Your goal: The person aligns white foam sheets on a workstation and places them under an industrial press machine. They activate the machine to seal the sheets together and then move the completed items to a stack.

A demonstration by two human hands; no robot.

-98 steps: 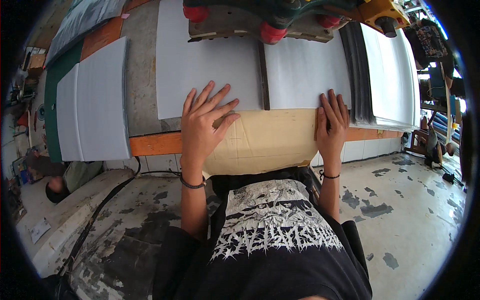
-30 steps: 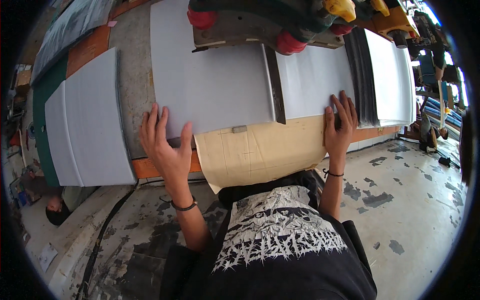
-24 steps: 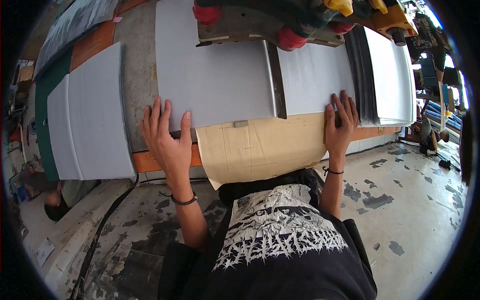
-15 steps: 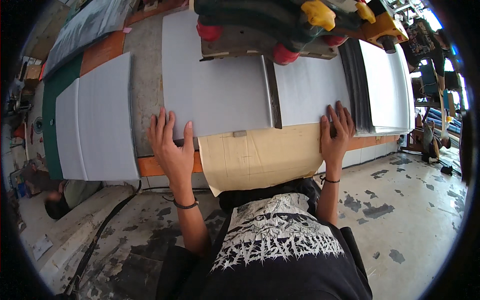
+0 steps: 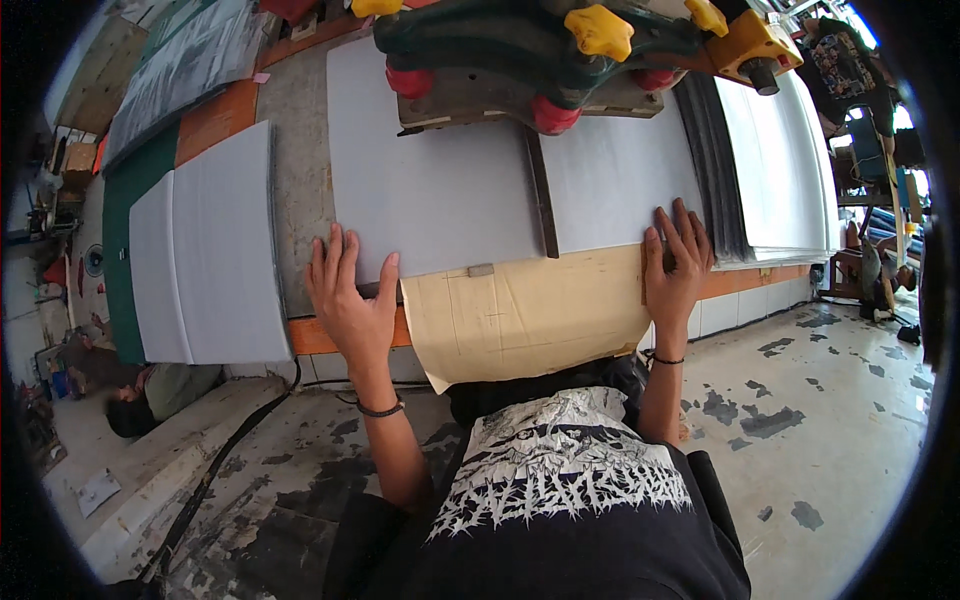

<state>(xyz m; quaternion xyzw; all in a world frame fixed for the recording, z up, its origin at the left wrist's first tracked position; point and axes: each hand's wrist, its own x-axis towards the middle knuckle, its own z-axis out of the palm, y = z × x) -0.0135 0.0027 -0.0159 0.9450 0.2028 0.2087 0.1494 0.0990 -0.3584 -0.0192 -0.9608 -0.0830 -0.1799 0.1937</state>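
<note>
My left hand [image 5: 352,300] lies with fingers spread at the near left corner of a pale grey sheet [image 5: 430,190], its thumb along the sheet's near edge. My right hand [image 5: 680,262] rests, fingers stretched, on the near right corner of a second pale grey sheet [image 5: 620,180]. A narrow dark strip [image 5: 542,200] runs between the two sheets. Below them a tan paper sheet [image 5: 525,325] with drawn lines hangs over the table's front edge, a small grey piece [image 5: 481,270] at its top. Neither hand grips anything.
A dark green frame [image 5: 470,40] with yellow knobs [image 5: 598,35] and red round pads [image 5: 555,115] stands over the sheets' far part. Grey sheets [image 5: 225,250] lie at left, a thick sheet stack [image 5: 775,170] at right. Another person [image 5: 165,395] is at far left.
The picture has shifted slightly, bringing more of the frame into view. Both hands stay on the sheets' corners. The left sheet's right edge now looks closer against the dark strip.
</note>
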